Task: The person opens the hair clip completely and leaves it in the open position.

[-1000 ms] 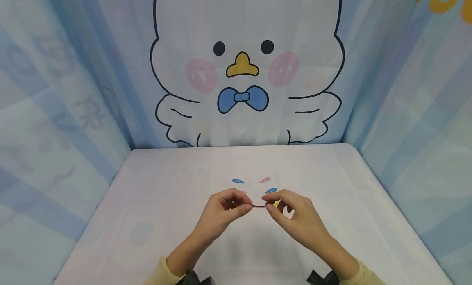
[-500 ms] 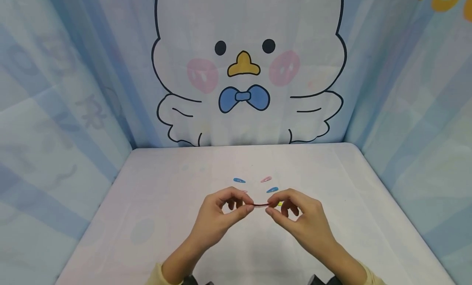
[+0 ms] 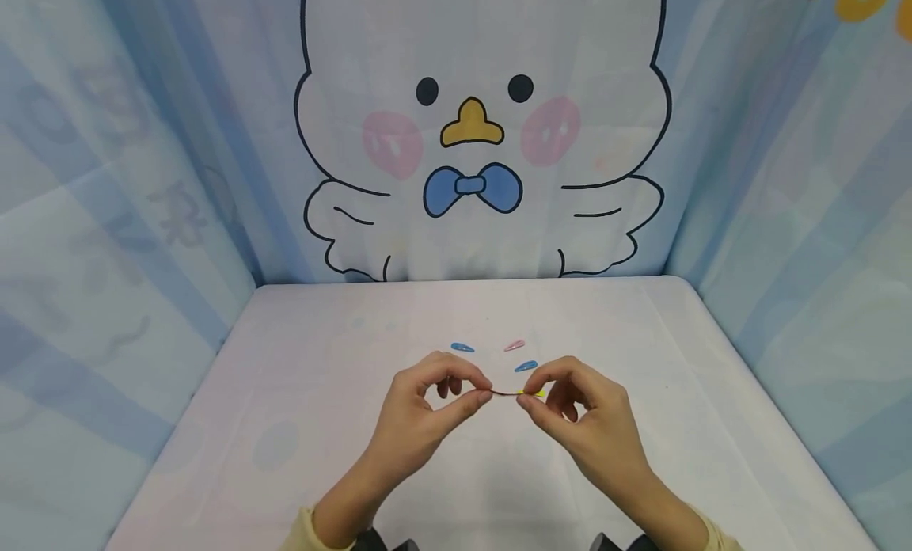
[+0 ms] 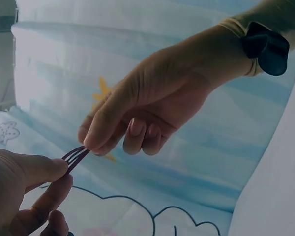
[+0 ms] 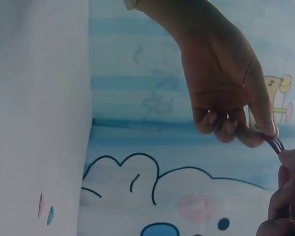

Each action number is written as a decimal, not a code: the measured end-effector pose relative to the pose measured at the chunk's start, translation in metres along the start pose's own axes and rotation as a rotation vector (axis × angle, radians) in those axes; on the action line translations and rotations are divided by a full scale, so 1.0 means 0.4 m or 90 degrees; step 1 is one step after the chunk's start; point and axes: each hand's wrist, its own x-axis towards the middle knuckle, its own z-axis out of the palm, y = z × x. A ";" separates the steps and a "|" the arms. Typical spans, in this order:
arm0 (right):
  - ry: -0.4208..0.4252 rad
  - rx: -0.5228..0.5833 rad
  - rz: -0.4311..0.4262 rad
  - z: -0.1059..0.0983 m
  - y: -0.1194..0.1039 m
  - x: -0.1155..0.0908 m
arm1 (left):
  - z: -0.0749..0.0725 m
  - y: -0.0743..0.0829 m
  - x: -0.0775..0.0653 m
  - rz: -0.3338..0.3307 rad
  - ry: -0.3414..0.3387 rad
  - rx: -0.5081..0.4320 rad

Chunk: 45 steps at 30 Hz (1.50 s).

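A thin dark red snap hair clip (image 3: 505, 393) is held edge-on between the two hands, above the table. My left hand (image 3: 423, 408) pinches one end between thumb and index finger; my right hand (image 3: 591, 412) pinches the other end the same way. In the left wrist view the clip (image 4: 76, 157) shows narrow strips with gaps between them. The right wrist view shows a short stretch of the clip (image 5: 275, 143) between the fingertips. Both ends are covered by fingers. Other fingers of each hand curl loosely beneath.
Beyond the hands lie a blue hair clip (image 3: 463, 347), a pink hair clip (image 3: 514, 345) and another blue hair clip (image 3: 526, 366) on the white table (image 3: 321, 337). A yellow piece (image 3: 540, 393) shows partly behind the right fingers. Printed curtains (image 3: 784, 218) enclose the table.
Both hands have risen slightly and moved a little farther apart, with the clip still between them. A pink tip seen earlier beyond the left fingers is now hidden.
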 end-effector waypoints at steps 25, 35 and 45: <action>0.028 -0.027 -0.038 0.026 0.020 -0.001 | 0.021 -0.008 -0.004 0.046 0.054 0.098; 0.106 -0.002 -0.179 0.047 0.030 0.005 | 0.026 -0.005 -0.002 0.083 0.078 0.094; 0.075 0.058 -0.235 0.059 0.041 0.003 | 0.020 -0.005 -0.006 0.089 0.082 0.086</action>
